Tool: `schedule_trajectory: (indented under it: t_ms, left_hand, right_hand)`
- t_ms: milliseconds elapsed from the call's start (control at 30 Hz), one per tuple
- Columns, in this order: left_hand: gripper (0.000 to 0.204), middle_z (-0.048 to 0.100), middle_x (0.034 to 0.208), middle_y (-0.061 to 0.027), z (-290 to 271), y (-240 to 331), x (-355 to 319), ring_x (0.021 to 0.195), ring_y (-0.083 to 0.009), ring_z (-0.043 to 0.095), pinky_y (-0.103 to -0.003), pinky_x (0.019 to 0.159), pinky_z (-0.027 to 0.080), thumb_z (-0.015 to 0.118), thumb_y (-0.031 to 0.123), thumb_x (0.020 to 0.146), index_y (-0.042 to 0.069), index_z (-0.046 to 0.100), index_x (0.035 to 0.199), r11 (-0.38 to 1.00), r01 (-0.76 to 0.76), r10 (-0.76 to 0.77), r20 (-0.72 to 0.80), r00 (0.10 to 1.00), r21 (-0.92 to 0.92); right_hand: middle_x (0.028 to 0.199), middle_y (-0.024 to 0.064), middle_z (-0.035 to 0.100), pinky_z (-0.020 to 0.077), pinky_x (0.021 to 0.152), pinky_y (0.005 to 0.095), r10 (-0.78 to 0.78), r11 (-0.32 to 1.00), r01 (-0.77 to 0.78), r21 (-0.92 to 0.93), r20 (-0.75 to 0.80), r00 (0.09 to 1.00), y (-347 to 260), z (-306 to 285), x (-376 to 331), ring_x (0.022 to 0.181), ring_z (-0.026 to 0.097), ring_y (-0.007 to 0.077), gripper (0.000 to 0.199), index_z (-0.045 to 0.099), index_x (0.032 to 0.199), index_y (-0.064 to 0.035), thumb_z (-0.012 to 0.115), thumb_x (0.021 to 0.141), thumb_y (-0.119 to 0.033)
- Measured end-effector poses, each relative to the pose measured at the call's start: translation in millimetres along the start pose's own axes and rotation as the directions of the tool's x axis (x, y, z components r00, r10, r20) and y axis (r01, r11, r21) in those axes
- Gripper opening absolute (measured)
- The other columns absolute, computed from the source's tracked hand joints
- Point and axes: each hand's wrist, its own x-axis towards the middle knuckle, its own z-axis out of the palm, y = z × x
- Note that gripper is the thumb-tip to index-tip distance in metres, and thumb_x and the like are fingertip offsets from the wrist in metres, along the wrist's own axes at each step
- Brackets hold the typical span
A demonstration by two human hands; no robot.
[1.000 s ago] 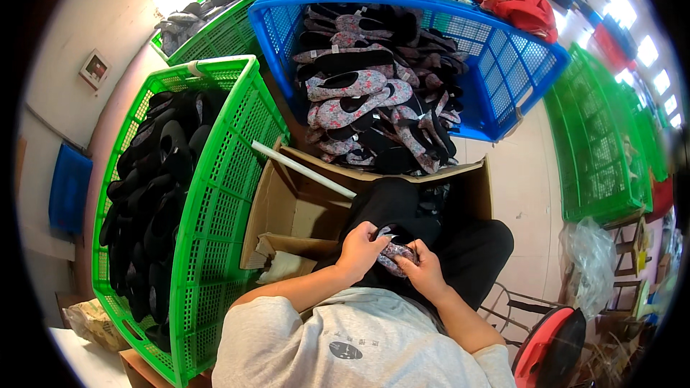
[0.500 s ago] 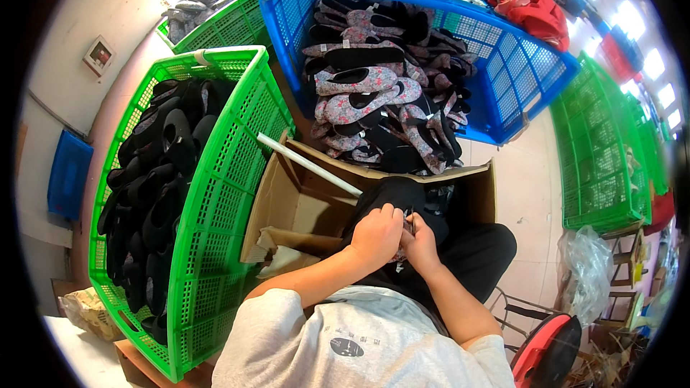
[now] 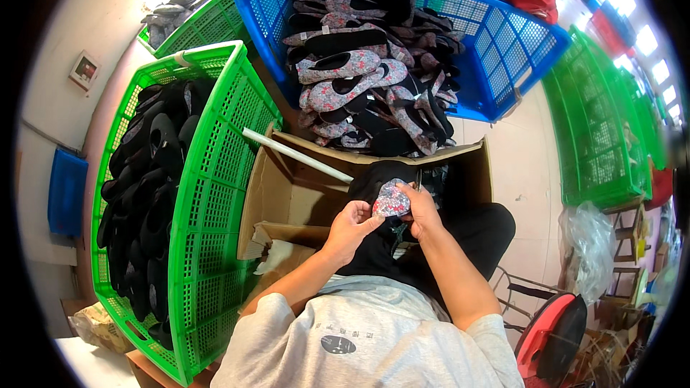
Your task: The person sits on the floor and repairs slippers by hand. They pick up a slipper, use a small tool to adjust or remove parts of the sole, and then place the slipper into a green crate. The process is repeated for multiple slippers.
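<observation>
Over my lap, my right hand (image 3: 424, 214) grips a floral slipper (image 3: 392, 200), grey with red and pink flowers; most of its far end is hidden. A thin dark piece, too small to name, sticks up beside the right fingers. My left hand (image 3: 351, 227) is at the slipper's left edge, its fingers curled and its thumb against the fabric. Just beyond my knees, many matching floral slippers with black soles are heaped in and before a blue crate (image 3: 532, 65).
An opened cardboard box (image 3: 284, 194) stands before me, a white rod (image 3: 298, 154) across it. At left, a green crate (image 3: 215, 194) holds black slippers (image 3: 154, 165). Green crates (image 3: 596, 122) are stacked at right, above a clear plastic bag (image 3: 588, 251). A red-and-black seat (image 3: 550, 338) is nearby.
My hands have come apart a little, and the slipper has turned so its floral face shows. My left hand has lowered to the left. The view has shifted slightly.
</observation>
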Motion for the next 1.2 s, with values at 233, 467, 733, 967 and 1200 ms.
schedule_trajectory:
  t_ms: [233, 467, 733, 967, 1200]
  left_hand:
    - [0.029, 0.058, 0.093, -0.0001, -1, -6, 3, 0.085, -0.0076, 0.055, -0.022, 0.079, 0.046, 0.076, 0.007, 0.085, 0.005, 0.054, 0.104, 0.995, 0.032, -0.031, 0.011, 0.999, -0.100]
    - [0.025, 0.060, 0.085, 0.0036, 3, 5, 7, 0.078, -0.0067, 0.055, -0.023, 0.072, 0.043, 0.076, 0.014, 0.085, 0.011, 0.055, 0.098, 0.989, 0.119, -0.121, -0.021, 0.992, -0.089]
    - [0.024, 0.060, 0.086, 0.0045, 6, 7, 9, 0.076, -0.0058, 0.053, -0.023, 0.071, 0.041, 0.078, 0.014, 0.083, 0.014, 0.057, 0.094, 0.985, 0.149, -0.155, -0.063, 0.986, -0.086]
    - [0.022, 0.049, 0.078, 0.0026, 14, -16, -5, 0.069, -0.0083, 0.046, -0.024, 0.065, 0.040, 0.075, 0.005, 0.082, 0.008, 0.053, 0.085, 0.954, -0.172, 0.228, -0.223, 0.948, 0.246]
    - [0.028, 0.048, 0.077, -0.0127, 13, 3, 1, 0.069, -0.0314, 0.049, -0.040, 0.062, 0.042, 0.073, -0.004, 0.070, 0.004, 0.048, 0.079, 0.241, -0.543, 0.781, 0.171, 0.600, 0.804]
  right_hand:
    - [0.078, -0.0027, 0.060, 0.0449, 0.049, 0.0225, -0.182, 0.982, 0.184, 0.030, -0.063, 0.981, 24, -3, 1, 0.062, 0.060, 0.0072, 0.016, 0.053, 0.092, -0.0136, 0.067, 0.091, -0.021]
    - [0.081, -0.0013, 0.062, 0.0467, 0.051, 0.0219, -0.168, 0.986, 0.168, -0.006, -0.066, 0.984, 23, -3, 13, 0.066, 0.062, 0.0073, 0.014, 0.054, 0.094, -0.0118, 0.065, 0.092, -0.020]
    - [0.082, 0.0007, 0.062, 0.0503, 0.055, 0.0250, -0.184, 0.983, 0.185, 0.007, -0.078, 0.980, 22, -4, 15, 0.068, 0.063, 0.0095, 0.014, 0.054, 0.094, -0.0082, 0.064, 0.092, -0.018]
    - [0.080, 0.0011, 0.055, 0.0430, 0.066, 0.0260, -0.436, 0.896, 0.405, -0.181, -0.190, 0.880, 44, 5, 12, 0.072, 0.048, 0.0075, 0.018, 0.054, 0.089, -0.0022, 0.065, 0.092, -0.017]
    - [0.076, -0.0024, 0.050, 0.0382, 0.058, 0.0241, -0.367, 0.927, 0.375, 0.020, -0.162, 0.916, 44, 7, -14, 0.066, 0.043, 0.0042, 0.020, 0.051, 0.085, -0.0061, 0.062, 0.094, -0.020]
